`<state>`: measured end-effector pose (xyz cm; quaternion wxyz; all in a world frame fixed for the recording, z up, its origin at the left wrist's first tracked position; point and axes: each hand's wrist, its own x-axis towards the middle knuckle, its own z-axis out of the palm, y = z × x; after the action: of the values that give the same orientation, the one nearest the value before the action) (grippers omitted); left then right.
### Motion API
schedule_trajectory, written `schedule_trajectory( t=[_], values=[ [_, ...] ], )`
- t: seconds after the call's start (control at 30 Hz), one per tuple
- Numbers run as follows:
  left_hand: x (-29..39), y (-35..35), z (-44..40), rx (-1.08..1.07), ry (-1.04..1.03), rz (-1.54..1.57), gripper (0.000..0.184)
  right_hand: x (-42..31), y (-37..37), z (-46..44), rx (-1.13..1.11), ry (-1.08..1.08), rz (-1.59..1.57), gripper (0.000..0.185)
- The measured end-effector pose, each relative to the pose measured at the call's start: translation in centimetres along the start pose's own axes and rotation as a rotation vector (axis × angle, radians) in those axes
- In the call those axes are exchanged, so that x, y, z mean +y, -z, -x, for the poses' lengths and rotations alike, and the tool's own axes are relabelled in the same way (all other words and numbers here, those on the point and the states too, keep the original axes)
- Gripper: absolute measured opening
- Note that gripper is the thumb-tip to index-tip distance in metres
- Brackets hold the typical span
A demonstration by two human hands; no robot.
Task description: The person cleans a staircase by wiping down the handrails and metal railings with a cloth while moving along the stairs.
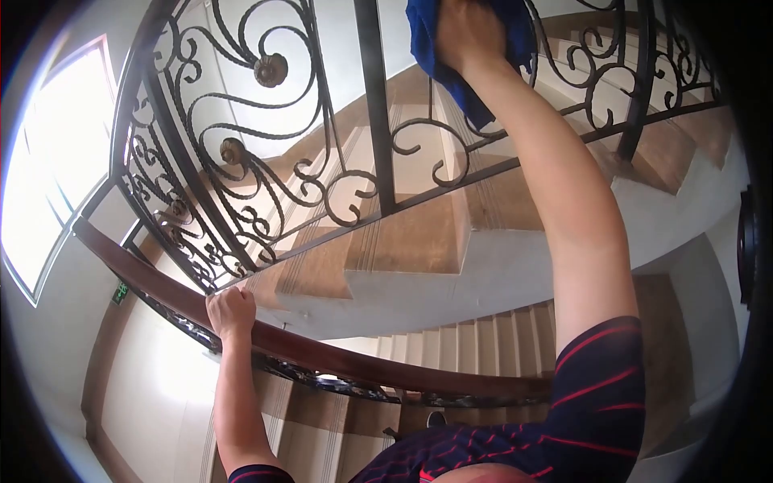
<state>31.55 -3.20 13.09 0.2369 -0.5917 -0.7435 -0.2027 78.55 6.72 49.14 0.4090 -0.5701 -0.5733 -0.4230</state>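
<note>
My left hand (232,312) is closed around the brown wooden handrail (322,361) that curves across the lower part of the view. At the top, my right hand (473,36) reaches out with a blue cloth (425,32) bunched about it. The cloth is against the dark wrought-iron railing (374,105), and a corner of it hangs down. Some of the right fingers are hidden in the cloth. Scrolls and round rosettes (270,71) decorate the ironwork to the left of the cloth.
Behind the railing, brown and cream stone steps (411,237) climb to the right. Another flight (467,346) shows below, past the handrail. A bright window (60,161) is at the left, with a small green sign (120,293) lower down. One shoe (436,419) shows at the bottom.
</note>
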Motion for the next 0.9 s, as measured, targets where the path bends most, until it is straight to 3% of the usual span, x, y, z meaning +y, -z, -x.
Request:
schedule_trajectory(
  t=[0.07,0.2,0.37,0.6,0.67,0.7,0.77,0.87,0.9],
  values=[
    [0.2,0.3,0.0,-0.022,0.016,-0.012,0.035,1.0,-1.8,1.2,-0.011,0.155,0.134,0.033],
    [0.1,0.2,0.1,0.005,-0.002,-0.012,0.035,-1.0,2.0,2.1,-0.213,0.075,0.031,0.034],
    [0.2,0.6,0.2,0.014,-0.003,0.023,0.035,2.6,-5.7,2.3,-0.127,0.045,0.127,0.024],
    [0.4,0.9,0.1,-0.023,0.006,0.014,0.035,0.3,-4.4,5.7,-0.072,0.060,0.127,0.027],
    [0.2,0.6,0.1,-0.024,0.005,0.024,0.036,-0.3,-4.4,6.7,0.195,0.133,0.013,0.026],
    [0.1,0.6,0.2,-0.023,0.005,0.023,0.036,-0.2,-4.4,6.5,0.196,0.132,0.012,0.026],
    [0.1,0.6,0.2,0.017,-0.013,0.036,0.036,0.5,-4.6,5.3,-0.103,0.057,0.040,0.025],
    [-0.1,0.2,0.0,-0.015,-0.003,0.022,0.035,-0.2,-1.9,3.5,0.083,0.037,-0.009,0.028],
    [-0.1,0.2,0.0,-0.015,0.001,0.026,0.034,-0.3,-0.9,3.0,0.012,0.020,0.016,0.031]
  ],
)
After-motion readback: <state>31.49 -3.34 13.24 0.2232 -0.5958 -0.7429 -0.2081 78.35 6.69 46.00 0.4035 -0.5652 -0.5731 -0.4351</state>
